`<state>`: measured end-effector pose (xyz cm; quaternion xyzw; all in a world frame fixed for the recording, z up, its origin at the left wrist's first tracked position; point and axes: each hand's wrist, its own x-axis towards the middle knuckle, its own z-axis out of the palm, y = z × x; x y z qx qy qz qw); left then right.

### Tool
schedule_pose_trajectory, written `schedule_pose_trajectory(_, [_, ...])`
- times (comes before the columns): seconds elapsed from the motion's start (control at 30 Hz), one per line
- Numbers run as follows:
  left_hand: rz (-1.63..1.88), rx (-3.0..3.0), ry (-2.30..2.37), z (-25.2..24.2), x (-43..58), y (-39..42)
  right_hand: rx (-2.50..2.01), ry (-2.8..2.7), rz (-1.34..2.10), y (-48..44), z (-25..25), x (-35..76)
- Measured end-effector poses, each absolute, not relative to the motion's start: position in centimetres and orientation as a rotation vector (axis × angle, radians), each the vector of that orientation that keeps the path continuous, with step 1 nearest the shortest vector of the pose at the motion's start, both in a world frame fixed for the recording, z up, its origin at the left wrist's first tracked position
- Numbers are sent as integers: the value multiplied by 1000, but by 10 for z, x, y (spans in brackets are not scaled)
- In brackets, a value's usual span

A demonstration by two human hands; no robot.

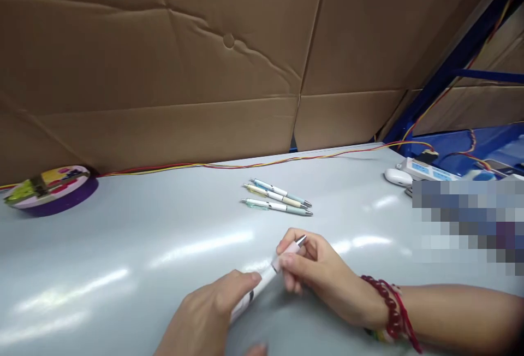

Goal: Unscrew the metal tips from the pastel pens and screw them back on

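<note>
A white click pen with a pale pink grip (265, 278) is held slantwise between my two hands, low over the table. My right hand (325, 271) pinches the pink grip close to the silver tip, which points up and to the right. Around the lower white barrel, the fingers of my left hand (207, 307) are closed, with the thumb lying along the top. The pen's rear end is partly hidden by that hand. Beyond the hands lie three similar pens side by side: a blue one (278, 188), a yellow one (274, 195) and a green one (276, 207).
A purple oval box with a colourful lid (53, 187) stands at the far left. Red and yellow wires (245, 166) run along the back edge, before a cardboard wall (184, 61). On the right are a white mouse-like object (398, 177) and a power strip (426, 169).
</note>
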<state>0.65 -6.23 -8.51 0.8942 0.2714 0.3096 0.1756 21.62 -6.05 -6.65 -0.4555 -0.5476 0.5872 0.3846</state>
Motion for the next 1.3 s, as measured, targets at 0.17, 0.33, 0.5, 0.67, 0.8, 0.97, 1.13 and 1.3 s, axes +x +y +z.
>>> schedule_pose_trajectory(0.17, [897,2630,973,-75,1,-51,-1240,-1656,1005,-33,-64,246])
schedule_pose_trajectory(0.33, [790,2609,1101,-81,-1,-45,-1236,-2094,549,-17,-68,263])
schedule_pose_trajectory(0.5, [787,2625,1084,-83,0,-44,-1327,-2236,240,-11,-75,264])
schedule_pose_trajectory(0.67, [720,2652,1109,-85,0,-43,-1421,-2291,163,-3,-83,268])
schedule_pose_trajectory(0.8, [750,2627,1083,-85,0,-43,-1290,-2439,211,-1,-83,268])
schedule_pose_trajectory(0.97, [704,2682,1119,-84,2,-44,-1027,-2628,322,-15,-73,256])
schedule_pose_trajectory(1.13, [411,2773,1197,-84,4,-40,-892,-2715,411,-30,-71,246])
schedule_pose_trajectory(1.3, [251,2727,1207,-83,3,-36,-920,-2734,482,-31,-73,245])
